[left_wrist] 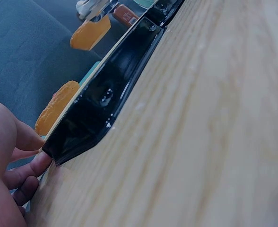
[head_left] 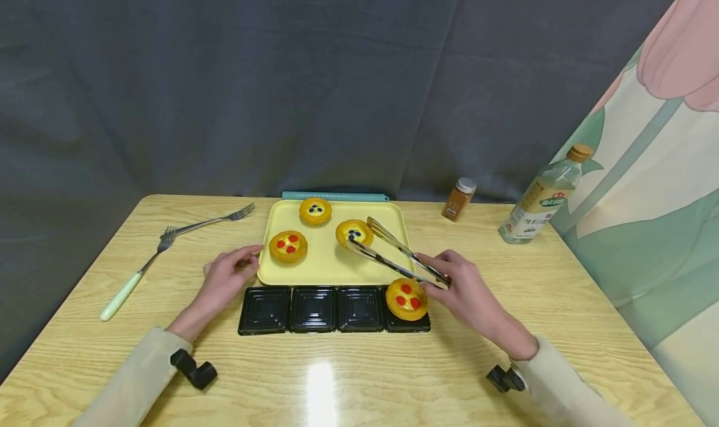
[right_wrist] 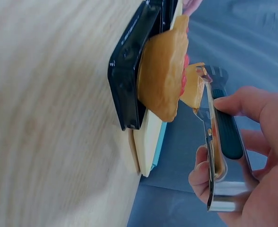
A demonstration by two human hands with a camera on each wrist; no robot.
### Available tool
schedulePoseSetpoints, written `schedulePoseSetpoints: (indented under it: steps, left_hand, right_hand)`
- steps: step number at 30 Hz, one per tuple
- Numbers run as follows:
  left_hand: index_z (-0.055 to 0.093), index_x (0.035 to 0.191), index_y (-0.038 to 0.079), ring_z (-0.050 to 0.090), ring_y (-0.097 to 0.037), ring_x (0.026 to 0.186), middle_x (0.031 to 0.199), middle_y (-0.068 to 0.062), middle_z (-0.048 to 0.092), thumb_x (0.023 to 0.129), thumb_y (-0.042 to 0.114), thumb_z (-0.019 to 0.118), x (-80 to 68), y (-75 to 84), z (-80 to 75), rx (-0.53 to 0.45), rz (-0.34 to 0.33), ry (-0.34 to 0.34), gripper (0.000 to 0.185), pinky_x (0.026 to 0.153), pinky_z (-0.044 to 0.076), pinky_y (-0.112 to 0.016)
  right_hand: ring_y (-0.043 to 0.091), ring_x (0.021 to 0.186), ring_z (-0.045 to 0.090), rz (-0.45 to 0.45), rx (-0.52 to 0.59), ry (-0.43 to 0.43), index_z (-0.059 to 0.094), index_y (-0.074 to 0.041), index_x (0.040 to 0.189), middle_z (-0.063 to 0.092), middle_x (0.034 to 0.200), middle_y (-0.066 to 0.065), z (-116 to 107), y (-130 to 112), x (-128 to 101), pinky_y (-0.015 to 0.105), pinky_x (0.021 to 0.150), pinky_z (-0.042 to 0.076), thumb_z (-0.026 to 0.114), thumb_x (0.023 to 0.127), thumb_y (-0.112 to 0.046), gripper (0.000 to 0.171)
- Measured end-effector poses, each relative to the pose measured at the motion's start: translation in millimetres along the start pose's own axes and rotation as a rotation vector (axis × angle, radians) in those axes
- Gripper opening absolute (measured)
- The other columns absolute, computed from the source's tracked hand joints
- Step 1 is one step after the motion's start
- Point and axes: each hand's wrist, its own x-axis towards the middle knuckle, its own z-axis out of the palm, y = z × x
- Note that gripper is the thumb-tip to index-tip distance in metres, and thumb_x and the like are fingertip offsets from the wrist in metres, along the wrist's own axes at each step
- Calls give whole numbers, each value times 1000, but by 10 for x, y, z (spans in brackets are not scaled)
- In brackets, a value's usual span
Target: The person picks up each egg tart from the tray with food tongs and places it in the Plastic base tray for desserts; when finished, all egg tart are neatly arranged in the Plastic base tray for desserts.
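My right hand [head_left: 463, 293] grips metal tongs [right_wrist: 230, 130] with dark handle pads. Between the tong tips is a tart [head_left: 354, 232] with blue berry toppings, which appears raised above the yellow tray [head_left: 331, 271]. At the tray's left edge, my left hand [head_left: 227, 272] pinches the rim between thumb and fingers. Two other tarts lie on the tray: a red-topped tart [head_left: 288, 247] at left and a blue-topped tart [head_left: 315, 211] at the back. Along the tray's front runs a black sectioned container [head_left: 313, 308]; a red-topped tart [head_left: 407, 299] sits in its rightmost compartment.
Two forks lie at the left, one metal fork [head_left: 224, 217] and one with a pale green handle [head_left: 122, 296]. A teal strip [head_left: 337, 196] lies behind the tray. Back right stand a spice jar [head_left: 458, 200] and a labelled bottle [head_left: 542, 199].
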Motion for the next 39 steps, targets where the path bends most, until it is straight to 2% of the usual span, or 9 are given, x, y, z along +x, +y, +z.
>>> schedulePoseSetpoints:
  steps: [9, 28, 39]
  left_hand:
    - [63, 134, 0, 58, -34, 103, 102, -10, 68, 97, 7, 63, -6, -32, 10, 12, 7, 7, 38, 87, 17, -52]
    - [63, 134, 0, 58, -34, 104, 101, -10, 68, 97, 7, 63, 9, -26, 5, 11, 2, 4, 38, 88, 16, -53]
    - [62, 135, 0, 55, -34, 106, 103, -11, 68, 97, 7, 63, -1, -15, 3, -7, -3, 4, 38, 90, 15, -54]
  right_hand:
    - [15, 65, 45, -20, 10, 3, 66, -7, 136, 59, 95, 7, 3, -96, -202, 25, 53, 41, 78, 86, -2, 51]
    - [11, 68, 48, -62, -7, 32, 68, -6, 132, 60, 97, 2, 25, -190, -575, 22, 55, 42, 79, 81, -1, 52]
    - [9, 70, 48, -31, 13, 9, 69, -10, 132, 59, 97, -1, 27, -240, -715, 22, 55, 42, 79, 81, 1, 53]
